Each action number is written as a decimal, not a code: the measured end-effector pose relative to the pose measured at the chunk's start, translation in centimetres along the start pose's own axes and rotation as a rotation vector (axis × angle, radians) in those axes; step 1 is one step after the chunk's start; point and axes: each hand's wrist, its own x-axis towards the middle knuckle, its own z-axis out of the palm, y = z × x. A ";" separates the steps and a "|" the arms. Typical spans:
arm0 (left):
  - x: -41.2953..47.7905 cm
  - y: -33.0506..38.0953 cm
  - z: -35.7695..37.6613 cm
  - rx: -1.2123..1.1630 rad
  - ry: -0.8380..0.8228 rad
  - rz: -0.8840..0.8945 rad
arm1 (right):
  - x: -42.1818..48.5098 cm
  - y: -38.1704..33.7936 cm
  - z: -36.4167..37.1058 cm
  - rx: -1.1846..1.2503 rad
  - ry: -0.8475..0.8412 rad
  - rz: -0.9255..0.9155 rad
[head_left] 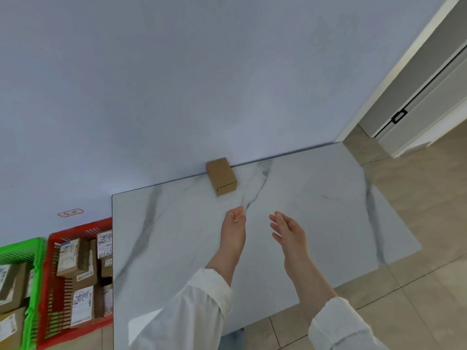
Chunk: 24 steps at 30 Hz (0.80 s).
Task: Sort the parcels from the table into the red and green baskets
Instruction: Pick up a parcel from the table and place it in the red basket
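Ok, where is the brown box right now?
In the head view the brown box stands at the far edge of the table against the wall, just beyond the open left hand, untouched.

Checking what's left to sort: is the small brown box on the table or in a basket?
On the table: the brown box sits at its far edge, against the wall.

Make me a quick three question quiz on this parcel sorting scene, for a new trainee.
1. True or false: the left hand and the right hand each hold a parcel.
2. How many parcels lie on the table?
3. The basket closest to the table is: A red, B green, C blue.
Key: 1 false, both hands are empty. 2 one, the brown box at the far edge. 3 A, the red basket.
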 end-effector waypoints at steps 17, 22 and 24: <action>20.9 -1.6 3.7 -0.121 0.351 -0.174 | 24.8 1.3 5.0 -0.301 -0.329 0.175; 28.4 -4.3 3.4 -0.104 0.436 -0.209 | 31.9 3.0 8.5 -0.338 -0.375 0.198; 31.0 -5.8 2.8 -0.085 0.457 -0.218 | 34.5 4.7 10.3 -0.365 -0.397 0.193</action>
